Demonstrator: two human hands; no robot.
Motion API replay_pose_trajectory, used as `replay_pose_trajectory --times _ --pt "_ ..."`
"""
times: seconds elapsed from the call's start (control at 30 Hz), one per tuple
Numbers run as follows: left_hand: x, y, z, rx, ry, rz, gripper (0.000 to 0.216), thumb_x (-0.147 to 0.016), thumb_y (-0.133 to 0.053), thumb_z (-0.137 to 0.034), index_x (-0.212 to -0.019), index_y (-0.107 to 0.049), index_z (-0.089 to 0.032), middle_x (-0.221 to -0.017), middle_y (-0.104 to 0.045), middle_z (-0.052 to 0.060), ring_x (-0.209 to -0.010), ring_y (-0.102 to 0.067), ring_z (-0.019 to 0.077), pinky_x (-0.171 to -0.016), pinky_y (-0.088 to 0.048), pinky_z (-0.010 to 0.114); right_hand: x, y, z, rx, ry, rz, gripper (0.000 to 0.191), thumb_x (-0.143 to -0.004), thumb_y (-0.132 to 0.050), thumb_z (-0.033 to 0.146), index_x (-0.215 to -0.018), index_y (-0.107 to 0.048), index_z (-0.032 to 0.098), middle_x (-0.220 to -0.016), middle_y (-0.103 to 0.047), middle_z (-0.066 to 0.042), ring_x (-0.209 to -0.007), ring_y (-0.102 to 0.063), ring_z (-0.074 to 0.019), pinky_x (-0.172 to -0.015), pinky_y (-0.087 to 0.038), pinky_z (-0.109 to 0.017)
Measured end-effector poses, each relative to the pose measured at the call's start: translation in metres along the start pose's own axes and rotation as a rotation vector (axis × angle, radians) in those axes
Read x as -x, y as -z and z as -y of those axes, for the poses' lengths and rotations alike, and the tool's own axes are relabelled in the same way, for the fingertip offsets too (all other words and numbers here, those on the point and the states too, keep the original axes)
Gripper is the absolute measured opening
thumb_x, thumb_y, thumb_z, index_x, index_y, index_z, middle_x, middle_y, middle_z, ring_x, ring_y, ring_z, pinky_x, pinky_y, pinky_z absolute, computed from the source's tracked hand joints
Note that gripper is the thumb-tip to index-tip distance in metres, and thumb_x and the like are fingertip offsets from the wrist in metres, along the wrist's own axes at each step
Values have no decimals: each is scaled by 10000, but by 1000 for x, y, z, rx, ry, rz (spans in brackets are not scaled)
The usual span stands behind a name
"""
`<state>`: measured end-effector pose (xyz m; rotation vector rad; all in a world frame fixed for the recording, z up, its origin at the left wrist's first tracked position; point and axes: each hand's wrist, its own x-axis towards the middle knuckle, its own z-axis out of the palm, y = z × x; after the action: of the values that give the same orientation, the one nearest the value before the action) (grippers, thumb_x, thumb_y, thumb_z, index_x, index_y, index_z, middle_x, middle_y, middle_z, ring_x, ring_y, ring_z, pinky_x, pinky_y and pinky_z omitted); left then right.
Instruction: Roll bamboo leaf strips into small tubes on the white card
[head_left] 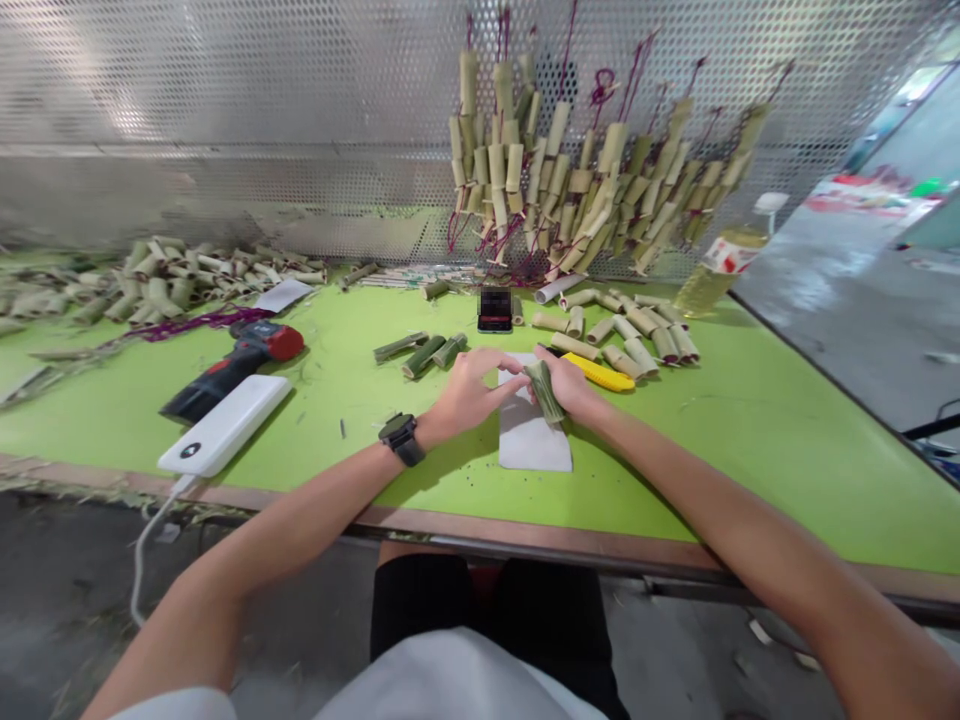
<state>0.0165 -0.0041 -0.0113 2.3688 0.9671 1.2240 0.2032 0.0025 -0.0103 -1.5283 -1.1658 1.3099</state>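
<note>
My right hand (pixel 571 385) is closed around a short green bamboo piece (pixel 544 390), held over a grey sheet of sandpaper (pixel 532 440) on the green table (pixel 750 430). My left hand (pixel 469 392), with a black watch on its wrist, pinches the upper end of the same piece with its fingertips. A yellow utility knife (pixel 604 374) lies just behind my right hand. Three cut bamboo pieces (pixel 424 351) lie behind my left hand.
A red and black cordless drill (pixel 232 365) and a white power bank (pixel 225 425) lie at the left. Loose bamboo tubes (pixel 630 335) lie at the right, more pile up at the far left (pixel 150 280). Strung bamboo bundles (pixel 585 190) hang on the perforated metal wall. An oil bottle (pixel 716 270) and a phone (pixel 495 308) stand behind.
</note>
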Motion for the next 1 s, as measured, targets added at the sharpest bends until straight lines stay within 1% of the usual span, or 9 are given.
replay_pose_trajectory --times 0.13,0.23,0.37,0.47,0.6,0.7,0.83,0.9,1.0 --pt "-3 -2 1 108 37 80 164 -990 -690 -364 -961 -672 -203 -968 -740 37 -881 -677 197 -796 -528 343 -1 1 -2 11 22 35 590 -1070 -435 431 -553 -613 208 -477 -635 -47 -404 -570 -137 -473 -463 -256" --pt "-4 -1 0 145 55 98 151 -990 -677 -334 -930 -672 -197 -933 -733 25 -850 -661 185 -773 -509 325 -5 3 -7 4 32 46 595 -1067 -444 446 -542 -602 215 -457 -621 -41 -394 -561 -135 -475 -461 -253" --pt "-6 2 -3 186 78 165 177 -1012 -634 -303 -883 -694 -198 -883 -740 11 -801 -656 173 -758 -498 315 -8 3 -11 24 55 47 623 -1057 -458 491 -521 -609 212 -468 -632 -46 -400 -566 -132 -476 -462 -248" --pt "-7 4 -4 167 -3 141 183 -1024 -629 -267 -873 -707 -199 -876 -750 10 -799 -665 172 -765 -485 318 -8 2 -9 5 44 29 618 -1051 -465 480 -511 -602 213 -450 -614 -46 -394 -552 -130 -461 -455 -242" --pt "-6 3 -4 -35 -145 94 178 -1055 -629 -267 -904 -699 -204 -892 -756 -2 -815 -655 186 -805 -416 361 -10 1 -3 -193 -40 3 513 -1019 -526 454 -559 -581 233 -436 -578 -27 -368 -513 -139 -407 -433 -254" --pt "-2 1 -9 -160 -258 112 183 -1090 -574 -258 -954 -678 -194 -914 -755 3 -857 -648 200 -819 -370 378 -14 3 1 -343 -28 -34 382 -1000 -507 303 -627 -561 240 -460 -566 12 -378 -499 -117 -404 -423 -224" --pt "3 0 -22 -148 -349 169 208 -1101 -525 -230 -939 -654 -205 -917 -750 2 -856 -638 185 -830 -372 368 -17 9 3 -434 9 -103 309 -967 -439 136 -693 -544 233 -490 -561 38 -395 -501 -92 -420 -410 -185" --pt "2 4 -25 -123 -324 133 218 -1105 -518 -283 -942 -647 -216 -894 -737 9 -837 -634 184 -812 -387 363 -16 10 5 -467 -3 -122 322 -979 -401 108 -719 -547 228 -499 -558 39 -400 -503 -91 -422 -413 -186" --pt "-4 13 -17 -98 -205 -34 244 -1107 -498 -382 -960 -615 -227 -907 -722 24 -823 -628 194 -791 -422 361 -13 11 9 -487 -28 -127 321 -1011 -387 125 -753 -550 223 -505 -557 41 -396 -489 -90 -409 -405 -187"
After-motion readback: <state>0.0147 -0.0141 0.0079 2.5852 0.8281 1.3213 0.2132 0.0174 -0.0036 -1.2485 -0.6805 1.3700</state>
